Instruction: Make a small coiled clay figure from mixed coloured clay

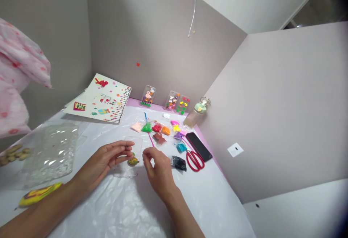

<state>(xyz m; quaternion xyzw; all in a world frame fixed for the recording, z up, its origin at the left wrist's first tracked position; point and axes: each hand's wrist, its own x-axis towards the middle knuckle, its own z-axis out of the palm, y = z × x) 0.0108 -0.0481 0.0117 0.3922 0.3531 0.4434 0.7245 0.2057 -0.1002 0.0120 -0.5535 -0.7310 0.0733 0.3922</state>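
A clear phone case point(125, 175) lies flat on the white-covered table, bearing a small yellow-green clay figure point(133, 161) that looks like a turtle. Over the case's left side is my left hand point(110, 156), its fingers curved and the thumb tip close beneath them; any small bit between the tips is too small to name. My right hand point(159, 169) is at the case's right edge, thumb and forefinger pinched together. What that pinch holds is hidden. Beyond the hands lie packets of coloured clay, among them green point(146, 127), red point(157, 127) and orange point(165, 131).
Red-handled scissors point(195, 161), a black phone point(199, 146) and a black clay packet point(179, 163) lie to the right. A bottle point(195, 114) and decorated cases point(148, 96) stand by the wall. Left are a notebook point(108, 89), plastic tray point(51, 154), peanuts point(16, 154) and yellow wrapper point(39, 195).
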